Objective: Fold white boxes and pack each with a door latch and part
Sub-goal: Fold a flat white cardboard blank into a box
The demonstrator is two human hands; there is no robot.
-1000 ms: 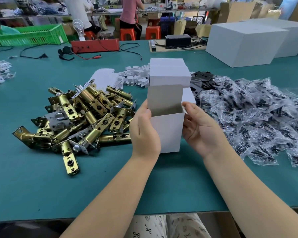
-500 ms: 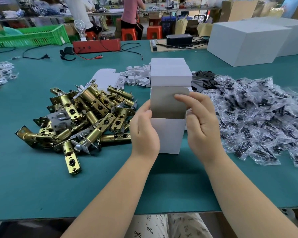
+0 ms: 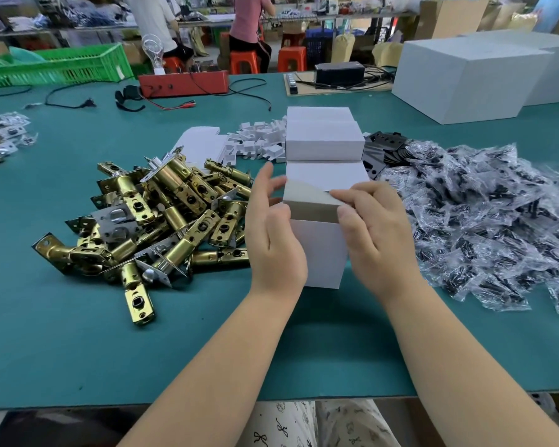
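Observation:
A small white box [image 3: 320, 253] stands upright on the green table [image 3: 78, 333] between my hands. My left hand [image 3: 273, 233] holds its left side, fingers raised beside the top. My right hand [image 3: 375, 227] pinches the grey-lined top flap [image 3: 310, 201] and bends it down over the opening. A pile of brass door latches [image 3: 162, 217] lies to the left. Bagged black parts [image 3: 484, 221] are heaped on the right. Behind the box lies a stack of flat white boxes [image 3: 323, 137].
Small white card inserts [image 3: 255, 143] and black plates [image 3: 384, 150] lie behind the box. Large white cartons [image 3: 465, 75] stand at the back right. A red device [image 3: 184, 83] with cables and a green crate [image 3: 55, 64] sit at the far edge. People work beyond.
My right hand has moved from the box's right side up over the opening and has pulled the top flap forward and down. My left hand's fingers have lifted beside the top.

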